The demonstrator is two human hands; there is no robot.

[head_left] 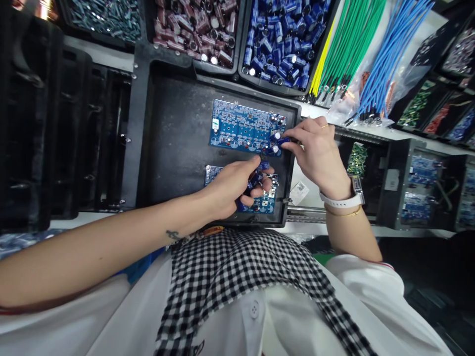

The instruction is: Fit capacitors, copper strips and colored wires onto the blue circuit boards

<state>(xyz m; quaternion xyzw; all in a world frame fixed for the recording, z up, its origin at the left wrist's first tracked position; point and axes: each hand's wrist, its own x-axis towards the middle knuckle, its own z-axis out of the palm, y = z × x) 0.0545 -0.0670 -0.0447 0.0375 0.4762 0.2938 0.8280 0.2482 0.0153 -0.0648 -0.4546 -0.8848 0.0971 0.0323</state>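
Observation:
My right hand (310, 146) pinches a blue capacitor (284, 141) at the right end of the upper circuit board (248, 121). Other capacitors with pale round tops stand beside its fingertips on that board. Several blue capacitors (255, 179) lie in my left hand (243, 183), its fingers curled around them. That hand is over the lower circuit board (269, 205) and hides much of it. Both boards lie in a black tray (174, 138), one above the other.
Behind the tray are a bin of brown capacitors (196, 29) and a bin of blue capacitors (282, 39). Green wires (354, 39) and blue wires (389, 59) lie at the back right. Another tray (397, 188) holding boards stands to the right.

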